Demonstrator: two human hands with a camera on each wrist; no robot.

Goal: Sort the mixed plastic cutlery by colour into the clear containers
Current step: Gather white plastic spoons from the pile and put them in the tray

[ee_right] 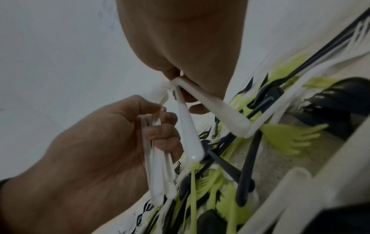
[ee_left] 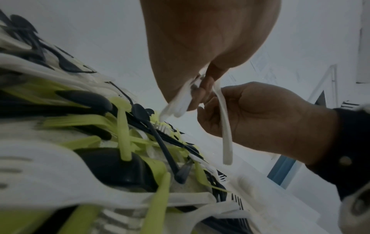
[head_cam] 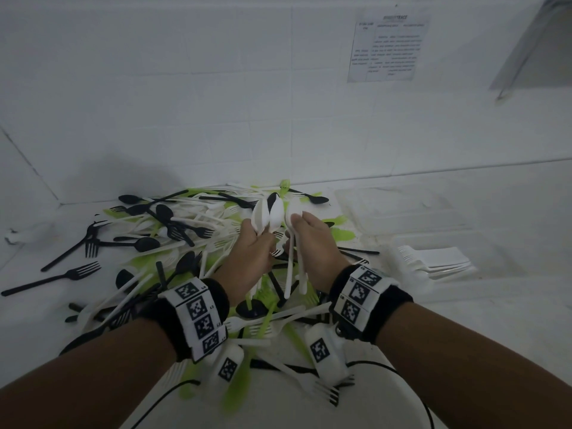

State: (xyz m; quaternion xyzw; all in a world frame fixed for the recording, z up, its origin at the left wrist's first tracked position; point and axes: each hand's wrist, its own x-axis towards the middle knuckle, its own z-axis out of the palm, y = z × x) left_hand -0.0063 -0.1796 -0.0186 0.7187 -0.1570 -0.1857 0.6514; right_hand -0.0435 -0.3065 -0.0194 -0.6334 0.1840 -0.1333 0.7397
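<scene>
A heap of black, white and lime-green plastic cutlery (head_cam: pixel 185 239) covers the white counter. Both hands are raised over its middle, close together. My left hand (head_cam: pixel 252 252) grips a bunch of white spoons (head_cam: pixel 263 216), bowls up, handles hanging below the fist (ee_right: pixel 158 172). My right hand (head_cam: pixel 312 243) grips a few white spoons (head_cam: pixel 292 218); their handles (head_cam: pixel 294 274) hang down (ee_right: pixel 190 134), one shows in the left wrist view (ee_left: pixel 225 126). Clear containers sit at the right: one (head_cam: pixel 399 209) looks empty, a nearer one (head_cam: pixel 433 261) holds white forks.
A tiled wall rises right behind the heap, with a printed notice (head_cam: pixel 388 48) on it. Loose black forks (head_cam: pixel 58 277) lie at the left of the counter. A round white rim (head_cam: pixel 387 394) and a black cable (head_cam: pixel 414 394) sit below my wrists.
</scene>
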